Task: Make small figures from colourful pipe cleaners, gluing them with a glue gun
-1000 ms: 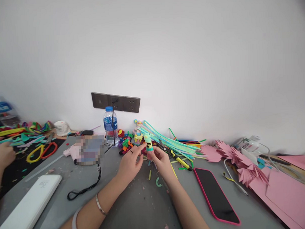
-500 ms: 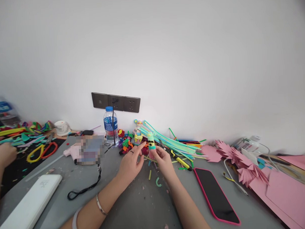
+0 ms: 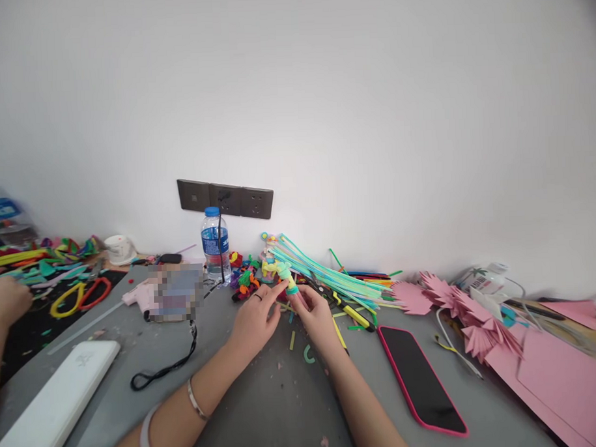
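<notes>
A small yellow and green figure is held up near the middle of the table, tilted to the left, with a teal band near its base. My right hand is closed round its lower end, thumb and fingers pinching it. From the left, my left hand reaches across with the index fingertip against the figure's side; its thumb stays apart below. Just behind lie a clump of colourful twisted pipe cleaners and a bundle of pale green strips. The figure's lowest part is hidden by my right fingers.
A pink-edged phone lies right, beside pink folded paper. A white power bank, black cord loop and water bottle are left. Yellow-handled scissors lie behind my right hand. Another person's hand is at far left.
The figure has tipped from upright toward the left, its black-marked front turning out of sight. My right hand has shifted slightly left and turned; my left index fingertip now touches the figure.
</notes>
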Demonstrator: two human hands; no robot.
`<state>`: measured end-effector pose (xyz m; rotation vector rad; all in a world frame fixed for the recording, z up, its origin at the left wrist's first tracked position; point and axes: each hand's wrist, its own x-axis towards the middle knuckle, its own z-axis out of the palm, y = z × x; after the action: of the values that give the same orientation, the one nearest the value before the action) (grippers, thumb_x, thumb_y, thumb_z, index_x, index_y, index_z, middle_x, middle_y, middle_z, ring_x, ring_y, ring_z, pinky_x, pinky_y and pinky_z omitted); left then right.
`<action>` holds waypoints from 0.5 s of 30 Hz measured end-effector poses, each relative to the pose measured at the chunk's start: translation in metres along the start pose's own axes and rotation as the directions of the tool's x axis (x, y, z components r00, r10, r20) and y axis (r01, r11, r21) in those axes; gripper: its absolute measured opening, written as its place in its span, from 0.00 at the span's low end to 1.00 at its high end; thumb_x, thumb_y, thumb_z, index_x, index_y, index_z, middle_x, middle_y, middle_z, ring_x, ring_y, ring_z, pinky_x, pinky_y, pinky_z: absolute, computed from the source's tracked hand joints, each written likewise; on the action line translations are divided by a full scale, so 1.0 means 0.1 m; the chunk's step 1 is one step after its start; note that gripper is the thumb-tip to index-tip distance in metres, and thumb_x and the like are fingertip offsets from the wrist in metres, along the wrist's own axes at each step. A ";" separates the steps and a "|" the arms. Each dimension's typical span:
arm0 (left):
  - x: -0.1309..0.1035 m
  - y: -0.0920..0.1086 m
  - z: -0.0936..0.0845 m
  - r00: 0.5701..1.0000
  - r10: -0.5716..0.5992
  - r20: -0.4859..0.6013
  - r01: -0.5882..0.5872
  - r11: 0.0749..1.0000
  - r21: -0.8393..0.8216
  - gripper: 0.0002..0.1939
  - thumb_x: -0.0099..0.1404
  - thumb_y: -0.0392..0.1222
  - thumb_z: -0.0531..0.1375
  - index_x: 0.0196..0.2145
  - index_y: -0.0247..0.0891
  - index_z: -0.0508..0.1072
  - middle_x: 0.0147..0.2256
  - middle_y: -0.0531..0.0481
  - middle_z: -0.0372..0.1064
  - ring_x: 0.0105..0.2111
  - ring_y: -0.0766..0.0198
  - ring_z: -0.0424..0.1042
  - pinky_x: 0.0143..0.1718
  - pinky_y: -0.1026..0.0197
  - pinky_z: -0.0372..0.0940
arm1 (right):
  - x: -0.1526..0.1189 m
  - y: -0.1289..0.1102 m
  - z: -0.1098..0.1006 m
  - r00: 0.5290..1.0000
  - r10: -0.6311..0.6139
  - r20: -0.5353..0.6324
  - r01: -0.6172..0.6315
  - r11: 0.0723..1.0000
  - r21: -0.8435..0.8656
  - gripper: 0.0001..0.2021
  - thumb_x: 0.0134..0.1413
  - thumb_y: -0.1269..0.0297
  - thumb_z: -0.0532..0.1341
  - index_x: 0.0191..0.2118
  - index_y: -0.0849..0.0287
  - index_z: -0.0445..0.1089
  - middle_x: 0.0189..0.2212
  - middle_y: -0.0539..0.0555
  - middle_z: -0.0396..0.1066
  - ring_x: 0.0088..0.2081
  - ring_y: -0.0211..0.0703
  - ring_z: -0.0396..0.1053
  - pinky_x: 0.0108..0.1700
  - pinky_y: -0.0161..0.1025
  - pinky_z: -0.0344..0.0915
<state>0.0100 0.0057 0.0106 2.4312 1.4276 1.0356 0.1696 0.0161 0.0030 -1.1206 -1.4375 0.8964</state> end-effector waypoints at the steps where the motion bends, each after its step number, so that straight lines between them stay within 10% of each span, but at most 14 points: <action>1: 0.00 0.00 0.00 1.000 -0.004 0.000 0.004 1.000 0.001 0.28 0.66 0.33 0.50 0.62 0.47 0.57 0.35 0.49 0.66 0.27 0.64 0.67 0.28 0.65 0.63 | 0.00 0.01 0.00 1.000 -0.005 -0.004 0.005 1.000 -0.008 0.16 0.53 0.51 0.61 0.38 0.60 0.73 0.30 0.55 0.73 0.32 0.47 0.68 0.34 0.38 0.63; 15: -0.01 0.00 0.00 0.997 0.044 -0.069 -0.046 0.999 -0.024 0.24 0.69 0.35 0.48 0.61 0.45 0.56 0.38 0.48 0.66 0.32 0.62 0.69 0.32 0.64 0.64 | 0.00 0.00 -0.02 0.998 -0.020 -0.065 0.016 0.998 -0.064 0.15 0.53 0.52 0.61 0.37 0.61 0.71 0.29 0.54 0.73 0.32 0.47 0.68 0.35 0.39 0.63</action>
<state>0.0095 0.0049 0.0101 2.4426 1.3769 1.1501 0.1710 0.0163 0.0038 -1.1723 -1.4287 0.7992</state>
